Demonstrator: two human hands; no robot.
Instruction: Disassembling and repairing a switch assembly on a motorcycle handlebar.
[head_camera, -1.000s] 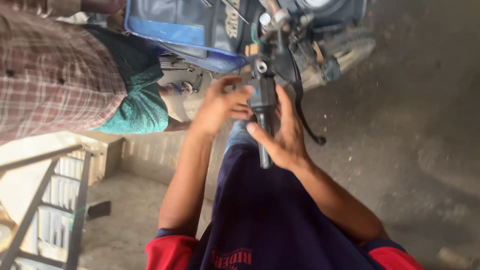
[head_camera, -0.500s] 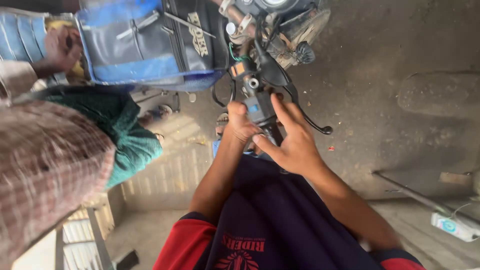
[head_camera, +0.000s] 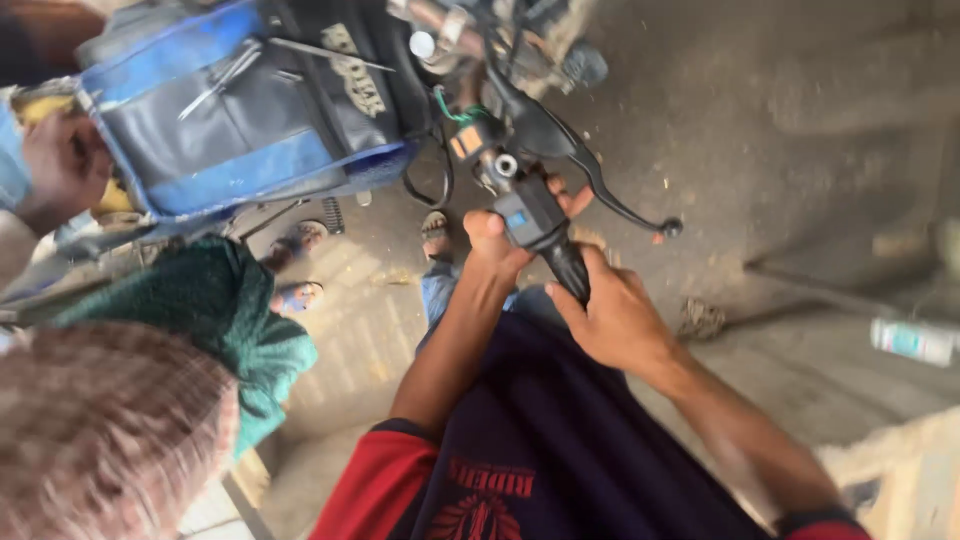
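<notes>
Seen from above, the right hand (head_camera: 615, 318) is clenched around a black motorcycle handlebar grip (head_camera: 566, 266). Just above it, the left hand (head_camera: 497, 243) pinches the switch housing (head_camera: 525, 212). The brake lever (head_camera: 600, 185) juts rightward beyond both. A blue-black seat (head_camera: 250, 120) lies left.

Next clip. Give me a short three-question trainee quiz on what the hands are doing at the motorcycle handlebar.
1. True or false: the right hand wraps the black handlebar grip.
2. What does the left hand touch? A) the switch housing B) the blue and black seat C) the white bottle
3. Which way does the brake lever point from the housing?

Key: 1 true. 2 A. 3 Toward the picture's right, over the dusty floor, free of both hands.
</notes>
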